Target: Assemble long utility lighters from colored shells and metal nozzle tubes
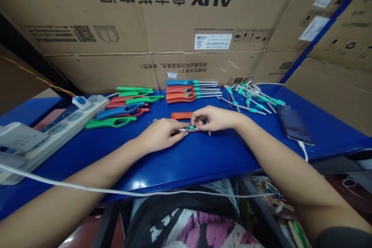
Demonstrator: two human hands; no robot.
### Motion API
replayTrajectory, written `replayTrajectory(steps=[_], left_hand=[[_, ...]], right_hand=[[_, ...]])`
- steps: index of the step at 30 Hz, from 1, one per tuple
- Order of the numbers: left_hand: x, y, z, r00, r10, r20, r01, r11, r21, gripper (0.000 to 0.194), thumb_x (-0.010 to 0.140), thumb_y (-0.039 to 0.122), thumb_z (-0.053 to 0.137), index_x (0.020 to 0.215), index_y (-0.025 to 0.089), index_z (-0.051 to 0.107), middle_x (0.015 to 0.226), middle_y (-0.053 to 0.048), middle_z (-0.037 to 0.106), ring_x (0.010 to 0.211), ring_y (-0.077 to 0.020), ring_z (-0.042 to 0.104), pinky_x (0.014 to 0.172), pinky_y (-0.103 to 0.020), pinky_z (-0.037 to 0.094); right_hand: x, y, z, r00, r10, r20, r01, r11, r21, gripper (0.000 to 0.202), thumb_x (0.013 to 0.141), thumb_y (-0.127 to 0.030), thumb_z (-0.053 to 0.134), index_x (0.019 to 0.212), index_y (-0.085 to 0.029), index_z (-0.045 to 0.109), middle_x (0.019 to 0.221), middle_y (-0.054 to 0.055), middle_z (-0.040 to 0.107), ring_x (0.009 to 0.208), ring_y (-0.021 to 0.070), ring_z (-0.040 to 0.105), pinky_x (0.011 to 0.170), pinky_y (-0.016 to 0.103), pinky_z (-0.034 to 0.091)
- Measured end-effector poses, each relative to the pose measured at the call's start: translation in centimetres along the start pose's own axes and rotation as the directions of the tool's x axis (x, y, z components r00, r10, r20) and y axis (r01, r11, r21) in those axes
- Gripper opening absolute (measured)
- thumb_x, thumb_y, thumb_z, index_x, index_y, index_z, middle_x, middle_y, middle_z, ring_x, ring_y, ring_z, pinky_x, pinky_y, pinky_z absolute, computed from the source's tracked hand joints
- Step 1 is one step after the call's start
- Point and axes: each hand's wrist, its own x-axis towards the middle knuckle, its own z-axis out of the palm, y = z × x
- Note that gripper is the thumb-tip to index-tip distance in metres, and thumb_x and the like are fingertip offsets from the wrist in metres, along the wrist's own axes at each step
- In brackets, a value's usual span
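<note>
My left hand (pixel 161 135) rests at the middle of the table, thumb and fingers closed on a red lighter handle half with a small metal piece (pixel 182 130) in it. My right hand (pixel 214 118) pinches at a teal part (pixel 192 127) in the same half; its fingertips hide much of it. Just behind them lies an orange handle shell (pixel 180 116). Farther back, several long-nosed lighters (pixel 186 96) with metal tubes lie in a stack. Left of it is a pile of green, red and blue lighter handles (pixel 120 111). Metal tubes with teal fittings and wires (pixel 251 99) lie heaped at right.
A white power strip (pixel 65 126) with plugs runs along the left side. At right lies a phone (pixel 295 124) with a white charging cable (pixel 303 151). Cardboard walls (pixel 151 15) close off the back and right. A white cord (pixel 136 193) crosses in front of my body.
</note>
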Motion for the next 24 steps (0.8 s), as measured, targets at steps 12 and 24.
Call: replayTrajectory(steps=[12, 24], left_hand=[[0.1, 0.8, -0.4, 0.992, -0.086, -0.098, 0.074, 0.99, -0.12, 0.042, 0.099, 0.047, 0.044, 0.127, 0.022, 0.063, 0.096, -0.004, 0.073, 0.077, -0.0186, 0.064, 0.072, -0.027, 0.045], [0.2, 0.7, 0.2, 0.917, -0.355, -0.184, 0.299, 0.914, -0.275, 0.034, 0.097, 0.049, 0.043, 0.093, 0.02, 0.061, 0.078, -0.002, 0.067, 0.071, -0.0183, 0.06, 0.068, -0.029, 0.045]], right_hand=[[0.2, 0.4, 0.3, 0.999, 0.014, -0.042, -0.009, 0.993, 0.116, 0.012, 0.087, -0.024, 0.061, 0.096, -0.016, 0.059, 0.065, -0.005, 0.059, 0.048, 0.0071, 0.057, 0.046, 0.019, 0.049], [1.2, 1.0, 0.6, 0.991, 0.1, -0.09, -0.058, 0.919, 0.389, 0.031, 0.082, -0.039, 0.074, 0.093, -0.014, 0.058, 0.057, -0.004, 0.062, 0.047, 0.009, 0.06, 0.042, 0.019, 0.051]])
